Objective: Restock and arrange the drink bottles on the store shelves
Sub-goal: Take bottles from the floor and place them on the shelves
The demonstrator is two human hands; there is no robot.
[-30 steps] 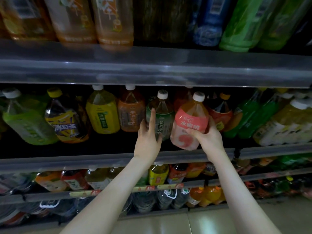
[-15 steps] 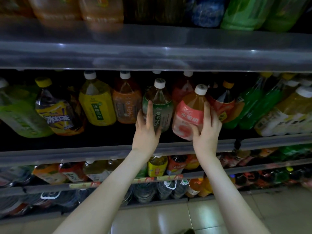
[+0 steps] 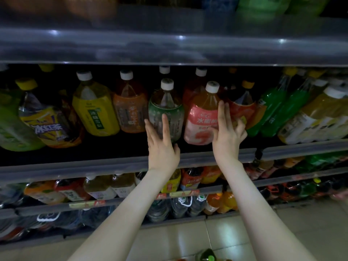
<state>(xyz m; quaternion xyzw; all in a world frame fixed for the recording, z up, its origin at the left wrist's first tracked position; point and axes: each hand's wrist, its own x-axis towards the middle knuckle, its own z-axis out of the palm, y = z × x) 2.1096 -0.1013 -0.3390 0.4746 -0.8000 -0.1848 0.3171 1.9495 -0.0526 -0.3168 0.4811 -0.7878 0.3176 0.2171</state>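
Observation:
A pink-labelled bottle with a white cap stands in the front row of the middle shelf. My right hand lies against its right side, two fingers straight up along the label and the outer fingers bent toward a red-labelled bottle. Just to the left stands a green-labelled bottle. My left hand touches its lower front with straight, spread fingers. Neither hand wraps a bottle.
Along the same row stand an orange-labelled bottle, a yellow-labelled bottle and green bottles. The upper shelf's edge overhangs the caps. Lower shelves are packed with bottles above a tiled floor.
My right hand went from holding the tilted pink bottle underneath to resting flat on its right side, and the bottle now stands upright on the shelf. My left hand stays on the green-labelled bottle.

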